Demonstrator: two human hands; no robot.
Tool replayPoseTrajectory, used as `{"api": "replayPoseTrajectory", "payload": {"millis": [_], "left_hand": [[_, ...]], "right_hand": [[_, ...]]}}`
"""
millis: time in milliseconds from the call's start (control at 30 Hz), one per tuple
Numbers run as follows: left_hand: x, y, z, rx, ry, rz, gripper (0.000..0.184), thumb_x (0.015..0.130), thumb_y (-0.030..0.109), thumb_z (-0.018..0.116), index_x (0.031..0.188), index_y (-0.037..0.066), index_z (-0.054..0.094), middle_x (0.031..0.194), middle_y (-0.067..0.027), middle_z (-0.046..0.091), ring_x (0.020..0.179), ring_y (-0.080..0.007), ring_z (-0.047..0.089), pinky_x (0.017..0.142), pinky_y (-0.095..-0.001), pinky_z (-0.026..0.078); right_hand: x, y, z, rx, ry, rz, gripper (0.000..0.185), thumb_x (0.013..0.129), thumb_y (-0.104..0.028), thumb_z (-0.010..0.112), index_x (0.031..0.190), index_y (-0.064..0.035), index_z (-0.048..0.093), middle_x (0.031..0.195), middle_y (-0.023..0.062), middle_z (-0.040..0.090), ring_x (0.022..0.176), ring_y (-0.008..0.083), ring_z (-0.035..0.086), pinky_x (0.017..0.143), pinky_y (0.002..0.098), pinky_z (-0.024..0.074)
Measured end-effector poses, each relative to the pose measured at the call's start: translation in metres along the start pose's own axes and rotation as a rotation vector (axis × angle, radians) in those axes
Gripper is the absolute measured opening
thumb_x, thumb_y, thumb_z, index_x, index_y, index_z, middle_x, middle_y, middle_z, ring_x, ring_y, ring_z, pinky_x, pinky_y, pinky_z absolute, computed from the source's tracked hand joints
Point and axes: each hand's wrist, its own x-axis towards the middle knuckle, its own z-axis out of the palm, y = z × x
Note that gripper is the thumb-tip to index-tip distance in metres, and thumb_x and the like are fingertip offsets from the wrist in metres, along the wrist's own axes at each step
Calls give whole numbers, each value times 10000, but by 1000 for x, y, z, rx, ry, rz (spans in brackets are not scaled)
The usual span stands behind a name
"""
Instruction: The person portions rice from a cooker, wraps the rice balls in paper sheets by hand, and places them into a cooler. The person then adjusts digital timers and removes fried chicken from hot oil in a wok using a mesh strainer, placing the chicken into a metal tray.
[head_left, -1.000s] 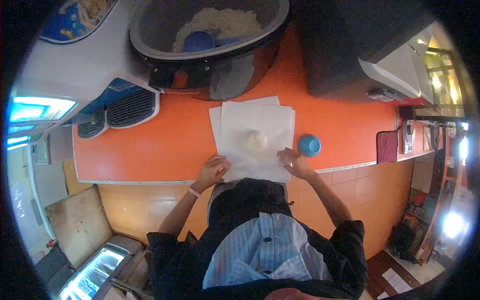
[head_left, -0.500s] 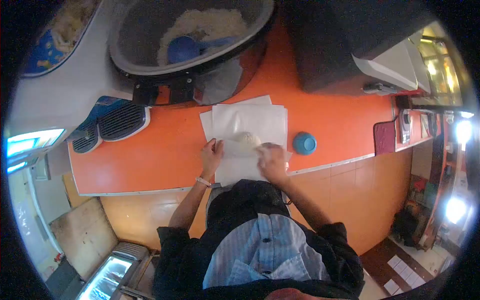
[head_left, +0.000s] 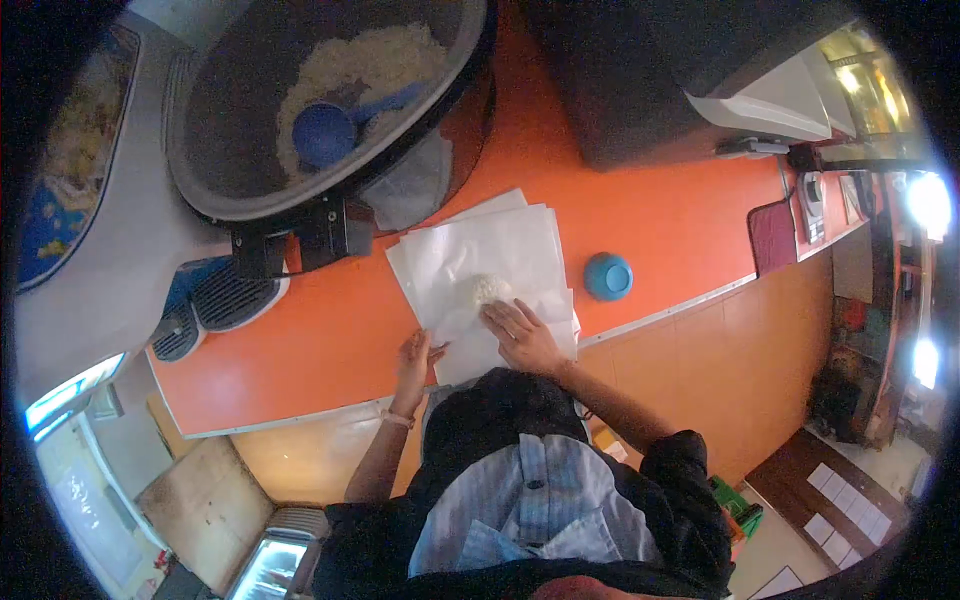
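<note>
On white paper [head_left: 510, 240] by the rice mound [head_left: 485, 288], right hand [head_left: 524, 338] outstretched, left hand [head_left: 413, 364] (grip unclear) at its left edge.

Upper garment: black cloth shirt [head_left: 375, 560] with loose sleeves [head_left: 678, 465] ending near the elbows. Front section: light-blue striped fabric panel [head_left: 455, 515] with central placket [head_left: 534, 456], small round dark button [head_left: 536, 485] and pointed flaps [head_left: 592, 538]. Waist section: black cloth [head_left: 495, 405]. Left wrist: narrow pale band [head_left: 397, 418].

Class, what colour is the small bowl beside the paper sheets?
The bowl is a slightly greenish blue; it shows best in the head view.
</note>
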Motion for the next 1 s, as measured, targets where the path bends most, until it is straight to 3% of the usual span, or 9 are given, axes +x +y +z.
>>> {"api": "replayPoseTrajectory", "payload": {"millis": [67, 200, 267, 367, 600, 667, 867, 933, 1000], "left_hand": [[31, 15, 1, -169, -57, -93, 408, 818, 259, 599, 1132, 37, 462, 1017, -74, 551, 1003, -228, 536, 861, -366, 422], [108, 54, 11, 300, -92, 212, 471, 760, 203, 646, 1139, 9, 446, 1070, -130, 541, 1048, -250, 514, 860, -336, 424], [139, 64, 13, 962, -128, 618, 449, 708, 143, 657, 1098, 9, 481, 1009, -177, 563, 981, -299, 543, 829, -354, 441], [165, 76, 26, 1356, -117, 801, 371, 694, 113, 628, 1041, 27, 528, 957, -203, 575, 914, -335, 556, 797, -393, 452], [127, 111, 90, 1561, -172, 863, 239, 740, 108, 557, 976, 67, 568, 911, -125, 600, 872, -290, 572, 783, -415, 445], [93, 116, 82, 1474, -446, 1209, 204, 740, 112, 543, 938, 87, 579, 878, -60, 594, 887, -236, 558, 799, -382, 427], [24, 69, 50, 1586, -381, 1078, 174, 734, 135, 534, 889, 87, 596, 929, -12, 573, 922, -176, 528, 811, -347, 415], [25, 52, 46, 1579, -326, 1209, 172, 725, 133, 548, 880, 77, 596, 973, -10, 557, 966, -175, 510, 823, -331, 419], [25, 44, 42, 1530, -286, 1268, 166, 720, 127, 556, 873, 75, 596, 982, -10, 548, 983, -176, 500, 830, -328, 421]], "right_hand": [[-1, -2, -1, -16, 6, 5, 565, 623, -52, 565, 1182, -65, 490, 1208, 66, 466, 1167, 217, 409, 996, 428, 311], [-1, -4, 1, -64, -20, -20, 598, 624, -113, 567, 1210, -61, 457, 1235, 78, 441, 1113, 229, 420, 942, 408, 351], [1, -5, 0, -93, -12, -23, 600, 624, -117, 568, 1211, -64, 454, 1232, 77, 440, 1091, 230, 427, 912, 401, 370], [7, -11, -3, -133, -27, 13, 610, 632, -122, 561, 1227, -77, 437, 1224, 72, 436, 1089, 238, 423, 872, 411, 386], [18, -23, -6, -265, -112, 102, 583, 680, -121, 548, 1250, -158, 432, 1145, 66, 450, 1074, 242, 415, 875, 426, 369], [16, -22, -4, -276, -90, 95, 571, 687, -124, 540, 1247, -160, 436, 1132, 67, 456, 1071, 244, 419, 874, 428, 369], [4, -12, -7, -185, -85, 40, 463, 683, -135, 554, 1144, -142, 513, 1049, 74, 500, 1026, 258, 457, 856, 423, 379], [3, -11, -19, 53, -152, 239, 425, 709, -160, 536, 1134, -147, 516, 1088, 65, 486, 1032, 259, 459, 807, 469, 385], [3, -9, -33, -164, 37, 195, 357, 686, -155, 554, 1042, -164, 535, 1055, 45, 492, 994, 243, 468, 754, 449, 386]]}}
